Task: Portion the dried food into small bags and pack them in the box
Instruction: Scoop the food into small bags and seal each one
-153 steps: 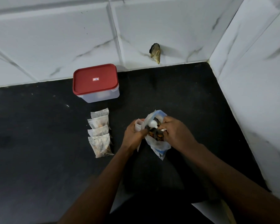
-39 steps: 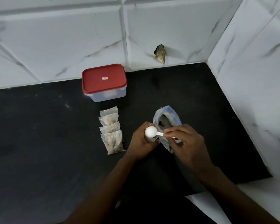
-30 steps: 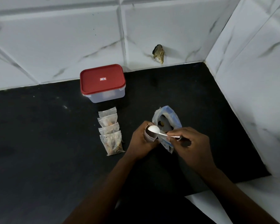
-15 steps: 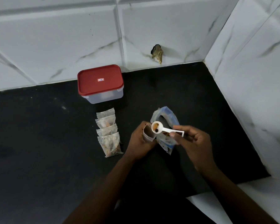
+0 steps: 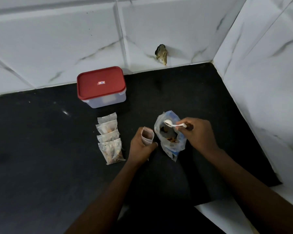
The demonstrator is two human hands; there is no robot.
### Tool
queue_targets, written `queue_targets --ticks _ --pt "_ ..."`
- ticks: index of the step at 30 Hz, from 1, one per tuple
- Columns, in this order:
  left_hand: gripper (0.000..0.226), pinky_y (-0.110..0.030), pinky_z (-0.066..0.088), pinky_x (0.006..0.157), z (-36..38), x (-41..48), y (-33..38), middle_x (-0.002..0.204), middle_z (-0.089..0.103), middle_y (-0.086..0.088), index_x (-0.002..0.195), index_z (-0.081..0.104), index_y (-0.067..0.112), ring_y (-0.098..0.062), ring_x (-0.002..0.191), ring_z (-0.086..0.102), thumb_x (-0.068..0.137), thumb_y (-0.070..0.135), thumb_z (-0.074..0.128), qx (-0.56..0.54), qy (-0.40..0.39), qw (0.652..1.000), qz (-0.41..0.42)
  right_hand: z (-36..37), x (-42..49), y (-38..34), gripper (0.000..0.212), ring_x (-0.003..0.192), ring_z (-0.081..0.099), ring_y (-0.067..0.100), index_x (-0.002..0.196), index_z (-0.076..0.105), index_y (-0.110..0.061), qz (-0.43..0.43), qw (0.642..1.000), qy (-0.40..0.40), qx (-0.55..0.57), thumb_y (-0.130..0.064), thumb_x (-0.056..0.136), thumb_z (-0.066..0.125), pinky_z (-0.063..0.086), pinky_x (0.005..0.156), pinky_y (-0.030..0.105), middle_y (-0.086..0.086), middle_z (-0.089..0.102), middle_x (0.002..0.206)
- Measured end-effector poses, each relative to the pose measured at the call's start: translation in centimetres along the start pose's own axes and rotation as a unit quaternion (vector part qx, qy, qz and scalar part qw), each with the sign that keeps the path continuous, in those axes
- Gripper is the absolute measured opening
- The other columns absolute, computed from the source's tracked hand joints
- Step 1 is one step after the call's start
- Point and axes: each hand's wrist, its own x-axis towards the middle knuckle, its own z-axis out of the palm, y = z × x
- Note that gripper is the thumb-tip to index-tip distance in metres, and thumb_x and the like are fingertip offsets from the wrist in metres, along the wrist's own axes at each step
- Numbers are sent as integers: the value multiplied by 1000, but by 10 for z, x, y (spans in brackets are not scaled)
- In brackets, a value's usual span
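The white spoon point(image 5: 169, 122) has left the small bag point(image 5: 147, 137) and now dips its bowl into the mouth of the large bag point(image 5: 179, 146) of dried food. The right hand point(image 5: 199, 133) pinches the spoon's handle. The left hand point(image 5: 141, 147) curls round the small bag, holding it upright and open. To the left, four filled bags point(image 5: 109, 136) lie overlapping on the black counter point(image 5: 41, 149). Beyond them the red-lidded box point(image 5: 101, 86) stands closed.

Single head-worn view
It looks steeply down, close over the black worktop point(image 5: 41, 166), facing the tiled corner.
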Motion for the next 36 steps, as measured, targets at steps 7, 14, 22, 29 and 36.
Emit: queue_targets --ticks 7,14,22,29,36 --pt "36 -47 59 94 5 4 4 108 70 3 111 61 25 -14 100 69 82 10 77 -40 13 999 14 13 25 -11 16 92 61 8 107 73 -35 -48 975 -131 -170 -31 91 71 55 80 29 -6 64 105" --pt "39 -41 60 87 9 3 4 104 70 2 111 62 23 -16 98 70 76 18 76 -64 14 997 29 -30 26 -7 11 80 53 -4 99 74 -42 -52 950 -249 -181 -36 90 72 41 70 16 -20 58 84" --pt "55 -17 50 82 7 -3 -11 112 63 12 113 53 35 2 104 62 77 13 87 58 -13 998 2 -33 49 -11 15 87 61 0 104 75 -33 -53 954 -244 -164 -25 91 73 55 84 29 -17 65 93" --pt "55 -11 53 71 11 -3 -14 103 63 12 105 53 35 12 95 60 71 20 93 115 -32 992 29 -28 51 -8 12 83 69 5 93 78 -33 -25 948 -292 -127 -24 86 77 61 80 37 -9 74 93" --pt "49 -7 52 80 18 -4 -20 107 65 12 109 57 29 10 100 63 75 22 91 88 -16 994 60 -22 44 -8 8 62 65 -6 92 79 -22 120 941 -316 0 -15 87 76 49 57 13 -11 75 82"
